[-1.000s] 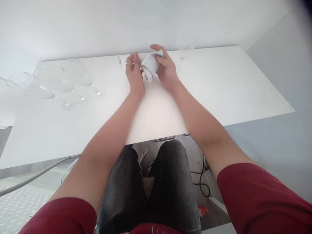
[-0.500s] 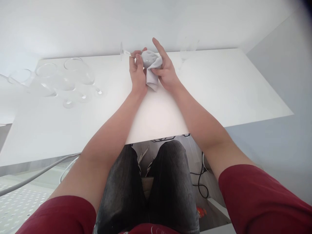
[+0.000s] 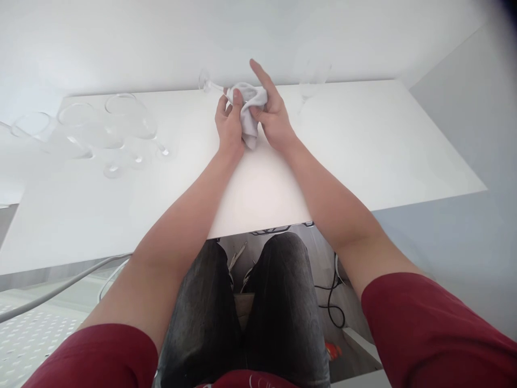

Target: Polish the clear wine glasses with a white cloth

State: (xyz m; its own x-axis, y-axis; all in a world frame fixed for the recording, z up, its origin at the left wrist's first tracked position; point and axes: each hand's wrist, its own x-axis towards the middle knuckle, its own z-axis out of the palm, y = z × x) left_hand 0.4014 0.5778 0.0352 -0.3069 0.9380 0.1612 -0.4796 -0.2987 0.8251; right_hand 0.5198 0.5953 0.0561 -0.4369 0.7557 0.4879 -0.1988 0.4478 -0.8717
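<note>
My left hand (image 3: 229, 123) grips a clear wine glass (image 3: 210, 85) held sideways above the far part of the white table (image 3: 363, 140); its stem and foot stick out to the upper left. The bowl is wrapped in a light grey cloth (image 3: 248, 110). My right hand (image 3: 273, 116) presses that cloth around the bowl, with the forefinger stretched up.
Several clear wine glasses (image 3: 109, 126) lie or stand in a group at the table's left. Another clear glass (image 3: 309, 81) stands at the far edge, right of my hands. Under the table are my legs in dark trousers, black cables (image 3: 335, 302) and a grey hose (image 3: 60, 291).
Both hands rose slightly toward the far edge with the glass. The right forefinger lifted off the cloth and the glass's foot swung a little upward.
</note>
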